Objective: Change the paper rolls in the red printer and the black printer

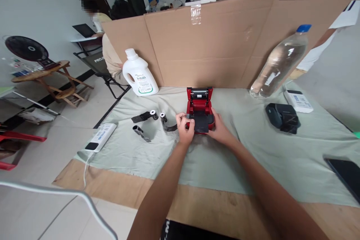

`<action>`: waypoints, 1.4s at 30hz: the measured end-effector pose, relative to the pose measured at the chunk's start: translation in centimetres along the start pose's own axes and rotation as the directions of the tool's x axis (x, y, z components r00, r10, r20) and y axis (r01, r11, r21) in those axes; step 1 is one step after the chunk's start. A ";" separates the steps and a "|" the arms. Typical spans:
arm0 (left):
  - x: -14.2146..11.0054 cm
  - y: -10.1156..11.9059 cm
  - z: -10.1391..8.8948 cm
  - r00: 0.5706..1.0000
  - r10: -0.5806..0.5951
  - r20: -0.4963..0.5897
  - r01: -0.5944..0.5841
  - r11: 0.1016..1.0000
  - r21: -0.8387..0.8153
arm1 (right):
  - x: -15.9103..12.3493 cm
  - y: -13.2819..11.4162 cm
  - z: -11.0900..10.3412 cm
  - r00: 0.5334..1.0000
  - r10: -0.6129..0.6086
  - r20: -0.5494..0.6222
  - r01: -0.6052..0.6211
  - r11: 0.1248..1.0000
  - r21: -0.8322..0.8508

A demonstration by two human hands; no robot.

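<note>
Head view: left hand [185, 131] pinches the black strip [201, 123]; right hand [221, 131] grasps the right side of the red device [199, 104]. Light, even tension should keep the strip square.

Back left: white jug [140, 74], upright against the cardboard [205, 48].
Back right: clear bottle [281, 63], blue cap, leaning.
Right side: black wrapped device [282, 118] just beside a white box [298, 100]; dark phone [344, 176] nearer the front.
Far left: black fan [27, 48] atop a wooden stool [42, 76].

Phone [345, 175] cropped by right edge
</note>
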State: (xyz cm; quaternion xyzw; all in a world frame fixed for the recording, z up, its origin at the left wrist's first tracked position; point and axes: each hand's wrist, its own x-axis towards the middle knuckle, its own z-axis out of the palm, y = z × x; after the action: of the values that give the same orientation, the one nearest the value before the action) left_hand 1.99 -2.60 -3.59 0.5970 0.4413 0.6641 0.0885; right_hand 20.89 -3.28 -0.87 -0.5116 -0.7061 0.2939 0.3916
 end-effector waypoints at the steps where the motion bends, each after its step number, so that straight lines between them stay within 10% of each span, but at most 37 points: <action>1: -0.1 -0.1 0.0 1.000 0.006 -0.003 -0.006 1.000 0.006 | 0.3 -0.2 -1.6 0.997 -0.007 0.078 0.007 1.000 0.004; 6: 0.0 -0.1 0.2 0.999 0.038 -0.004 -0.038 0.999 0.004 | 4.9 -3.1 -6.2 0.990 -0.015 0.141 0.032 0.992 -0.121; 12: 0.0 0.1 0.0 1.000 0.012 0.020 -0.012 1.000 0.010 | 12.4 -7.9 -1.1 0.827 0.180 0.533 0.262 0.715 -0.648; 18: -0.1 0.2 0.0 0.999 -0.021 0.039 0.022 0.999 -0.030 | 14.6 -9.4 1.8 0.648 0.456 0.611 0.264 0.618 -0.741; 30: 0.2 0.5 -0.6 0.978 -0.197 0.060 0.206 0.959 -0.196 | 12.5 -13.7 -4.0 0.959 -0.022 0.281 0.090 0.969 -0.231; 36: 0.4 0.4 -0.5 0.961 -0.268 0.069 0.277 0.924 -0.263 | 18.6 -17.4 3.5 0.989 -0.097 0.111 0.123 0.958 -0.258; 42: 0.4 -0.1 0.0 0.962 -0.258 0.084 0.272 0.914 -0.302 | 25.6 -18.6 14.8 0.951 -0.231 0.207 0.297 0.872 -0.389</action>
State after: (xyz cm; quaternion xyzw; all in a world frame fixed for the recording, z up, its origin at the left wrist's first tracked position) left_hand 1.87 -2.33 -3.36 0.5242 0.4061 0.6942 0.2799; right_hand -5.27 15.27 13.01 -0.4572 -0.8438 0.1193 0.2545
